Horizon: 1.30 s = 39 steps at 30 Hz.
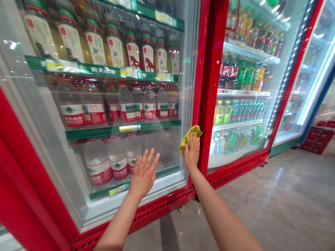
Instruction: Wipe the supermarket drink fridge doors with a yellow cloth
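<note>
My right hand (192, 152) presses a yellow cloth (188, 135) against the right edge of a glass fridge door (167, 115), beside its red frame (203, 87). My left hand (143, 172) is flat and open, fingers spread, against the lower part of the same glass. Behind the glass stand water bottles (115, 164) with red labels on the lower shelves and tea bottles (115, 48) on the top shelf.
A second red-framed fridge (243, 87) with soft drink bottles stands to the right, then a third cooler (311, 80) further on. Red crates (320, 137) sit on the floor at far right. Grey polished floor (282, 202) stretches to the right.
</note>
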Each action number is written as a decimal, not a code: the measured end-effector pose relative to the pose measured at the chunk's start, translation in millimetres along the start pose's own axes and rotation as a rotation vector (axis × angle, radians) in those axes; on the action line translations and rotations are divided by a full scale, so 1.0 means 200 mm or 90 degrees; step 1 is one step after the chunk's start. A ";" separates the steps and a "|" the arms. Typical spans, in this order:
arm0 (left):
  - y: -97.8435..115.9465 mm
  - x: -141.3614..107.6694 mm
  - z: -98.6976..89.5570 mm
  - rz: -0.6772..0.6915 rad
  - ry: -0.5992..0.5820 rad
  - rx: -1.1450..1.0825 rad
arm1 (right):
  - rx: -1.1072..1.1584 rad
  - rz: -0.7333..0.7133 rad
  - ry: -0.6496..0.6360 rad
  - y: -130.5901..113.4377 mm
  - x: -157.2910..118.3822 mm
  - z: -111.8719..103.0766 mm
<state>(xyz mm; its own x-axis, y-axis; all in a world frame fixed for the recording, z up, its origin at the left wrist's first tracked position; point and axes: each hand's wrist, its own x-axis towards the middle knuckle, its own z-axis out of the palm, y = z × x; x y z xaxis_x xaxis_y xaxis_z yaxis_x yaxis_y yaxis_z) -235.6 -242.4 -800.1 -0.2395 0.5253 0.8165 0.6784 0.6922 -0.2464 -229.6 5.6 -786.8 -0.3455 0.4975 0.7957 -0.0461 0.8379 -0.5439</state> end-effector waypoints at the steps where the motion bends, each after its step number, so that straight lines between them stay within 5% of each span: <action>1: 0.00 0.00 0.00 0.000 -0.004 -0.001 | 0.003 0.012 -0.004 0.02 -0.05 0.01; 4: 0.01 0.01 0.01 -0.003 -0.005 -0.004 | 0.011 0.042 -0.007 0.04 -0.09 0.03; 11: 0.02 0.02 0.01 -0.002 -0.017 0.001 | 0.021 -0.056 -0.015 -0.07 0.37 -0.11; 19: 0.01 0.02 0.00 0.011 -0.003 -0.006 | -0.005 0.000 0.018 0.05 0.05 -0.04; 27: -0.02 0.02 -0.04 0.014 -0.003 -0.011 | -0.050 -0.090 -0.066 -0.15 0.39 -0.16; 33: -0.06 0.02 -0.06 0.016 0.003 -0.032 | -0.126 -0.258 -0.072 -0.11 0.08 -0.16; 36: -0.07 0.03 -0.08 0.010 0.005 -0.029 | -0.118 -0.208 -0.061 -0.05 0.00 -0.14; 39: -0.09 0.03 -0.11 -0.007 -0.003 -0.011 | -0.111 -0.084 -0.058 -0.15 0.07 -0.14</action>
<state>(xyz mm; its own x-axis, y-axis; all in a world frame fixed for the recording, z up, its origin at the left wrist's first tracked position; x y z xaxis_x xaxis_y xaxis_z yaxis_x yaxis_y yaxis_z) -232.9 -262.6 -779.8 -0.2502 0.5197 0.8169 0.6878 0.6892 -0.2279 -207.6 -6.4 -751.5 -0.4305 0.3653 0.8254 0.0631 0.9244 -0.3762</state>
